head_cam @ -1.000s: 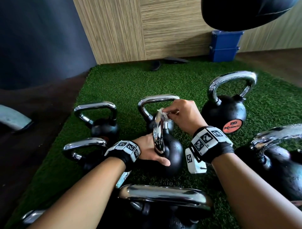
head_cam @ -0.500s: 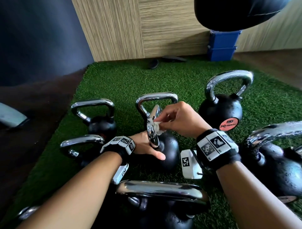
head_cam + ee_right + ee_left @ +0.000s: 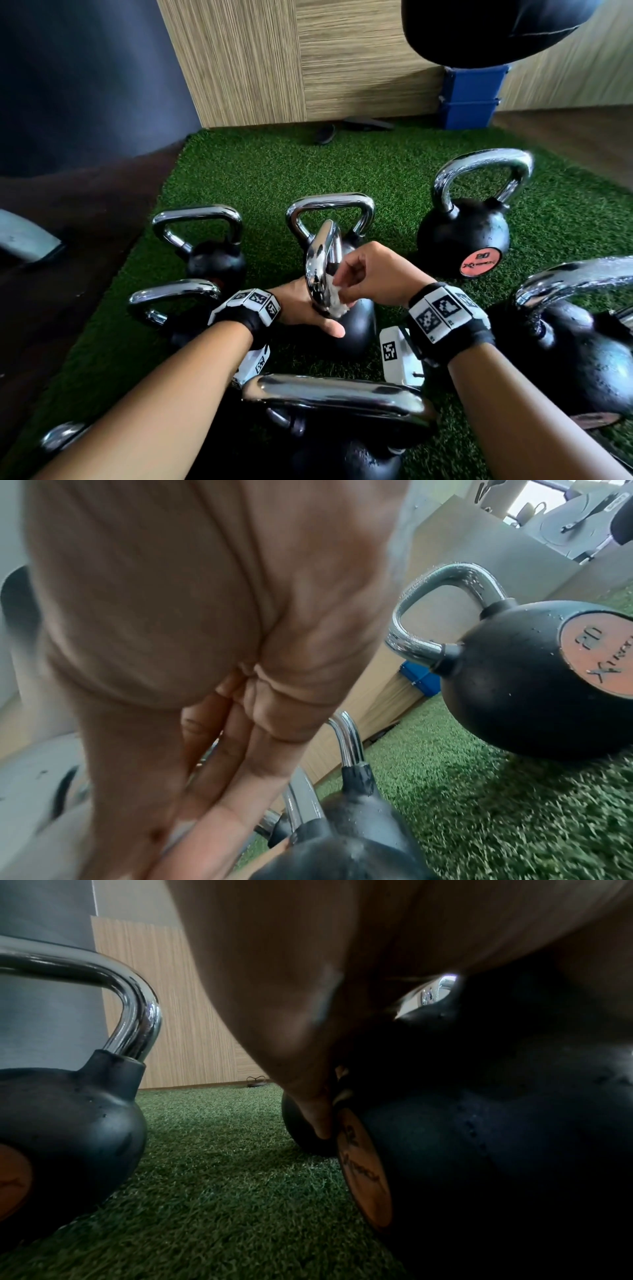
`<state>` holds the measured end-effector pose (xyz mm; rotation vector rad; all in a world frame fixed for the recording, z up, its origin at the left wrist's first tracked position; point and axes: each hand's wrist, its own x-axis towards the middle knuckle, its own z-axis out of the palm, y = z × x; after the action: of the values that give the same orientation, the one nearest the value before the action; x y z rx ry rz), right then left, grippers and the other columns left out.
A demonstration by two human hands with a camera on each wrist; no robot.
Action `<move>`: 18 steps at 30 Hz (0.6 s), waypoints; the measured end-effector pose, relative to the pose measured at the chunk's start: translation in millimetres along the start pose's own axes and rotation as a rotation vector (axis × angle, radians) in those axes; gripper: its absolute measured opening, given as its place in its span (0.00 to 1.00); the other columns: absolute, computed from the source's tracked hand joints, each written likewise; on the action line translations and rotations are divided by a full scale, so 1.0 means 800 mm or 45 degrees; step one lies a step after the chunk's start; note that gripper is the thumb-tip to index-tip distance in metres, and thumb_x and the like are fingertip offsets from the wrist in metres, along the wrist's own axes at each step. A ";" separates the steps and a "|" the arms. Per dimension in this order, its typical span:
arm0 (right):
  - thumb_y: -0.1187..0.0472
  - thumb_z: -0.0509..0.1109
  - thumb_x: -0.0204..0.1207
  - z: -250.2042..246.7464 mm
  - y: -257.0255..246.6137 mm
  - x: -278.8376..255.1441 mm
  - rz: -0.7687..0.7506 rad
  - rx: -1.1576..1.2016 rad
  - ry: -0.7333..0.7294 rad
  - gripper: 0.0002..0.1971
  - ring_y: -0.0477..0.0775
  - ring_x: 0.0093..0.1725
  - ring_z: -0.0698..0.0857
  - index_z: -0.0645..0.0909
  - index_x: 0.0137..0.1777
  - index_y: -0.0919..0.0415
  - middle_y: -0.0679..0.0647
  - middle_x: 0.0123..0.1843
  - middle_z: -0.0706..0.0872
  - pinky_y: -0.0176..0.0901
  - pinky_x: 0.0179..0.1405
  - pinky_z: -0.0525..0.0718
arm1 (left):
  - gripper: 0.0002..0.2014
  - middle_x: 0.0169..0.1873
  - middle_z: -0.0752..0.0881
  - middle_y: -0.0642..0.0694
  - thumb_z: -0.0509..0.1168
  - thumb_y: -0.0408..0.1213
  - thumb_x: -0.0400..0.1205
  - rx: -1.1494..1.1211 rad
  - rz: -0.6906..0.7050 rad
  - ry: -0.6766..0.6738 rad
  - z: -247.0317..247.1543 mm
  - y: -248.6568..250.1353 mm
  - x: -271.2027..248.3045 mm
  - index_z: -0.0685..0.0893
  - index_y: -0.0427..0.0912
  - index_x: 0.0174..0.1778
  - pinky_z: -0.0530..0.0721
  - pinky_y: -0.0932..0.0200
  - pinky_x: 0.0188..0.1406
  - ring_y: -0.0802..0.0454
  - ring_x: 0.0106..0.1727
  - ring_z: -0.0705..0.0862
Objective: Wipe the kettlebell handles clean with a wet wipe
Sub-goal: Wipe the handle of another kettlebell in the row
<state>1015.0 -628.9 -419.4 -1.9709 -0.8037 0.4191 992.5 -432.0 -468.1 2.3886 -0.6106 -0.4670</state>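
A black kettlebell stands on the green turf, its chrome handle turned edge-on to me. My right hand pinches a crumpled white wet wipe against the lower right leg of that handle. My left hand rests on the ball, thumb across its near side. In the left wrist view its fingers lie straight down the ball's side, beside an orange label. The right wrist view shows curled fingers above the ball; the wipe is hidden there.
Several other chrome-handled kettlebells crowd round: one right behind, one far left, a "20" one at right, a wet one at far right, one nearest me. Blue boxes stand by the wooden wall.
My right hand has slid the wipe down the handle, from its top to its lower leg. The left hand has stayed on the ball.
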 end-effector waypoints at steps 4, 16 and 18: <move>0.74 0.77 0.73 -0.001 -0.001 0.011 0.009 -0.091 -0.075 0.12 0.45 0.38 0.89 0.91 0.55 0.64 0.53 0.41 0.92 0.36 0.45 0.90 | 0.16 0.38 0.84 0.58 0.82 0.42 0.75 0.042 0.025 0.031 0.004 0.004 -0.003 0.85 0.36 0.43 0.76 0.76 0.46 0.68 0.40 0.82; 0.81 0.69 0.77 0.013 0.009 0.005 0.033 0.092 -0.486 0.10 0.57 0.40 0.85 0.87 0.55 0.74 0.66 0.45 0.89 0.43 0.43 0.86 | 0.22 0.49 0.81 0.64 0.89 0.42 0.65 0.054 0.078 0.192 0.030 0.006 -0.030 0.87 0.53 0.51 0.69 0.80 0.61 0.75 0.54 0.76; 0.81 0.69 0.76 0.013 0.011 0.008 0.015 0.111 -0.490 0.11 0.58 0.42 0.86 0.87 0.54 0.72 0.69 0.48 0.90 0.48 0.48 0.86 | 0.22 0.47 0.79 0.69 0.88 0.42 0.66 0.114 0.092 0.199 0.031 0.011 -0.032 0.89 0.48 0.52 0.67 0.83 0.59 0.69 0.51 0.76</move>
<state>1016.6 -621.0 -432.2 -1.8383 -0.9945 0.8436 957.5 -436.4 -476.4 2.4496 -0.6558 -0.2236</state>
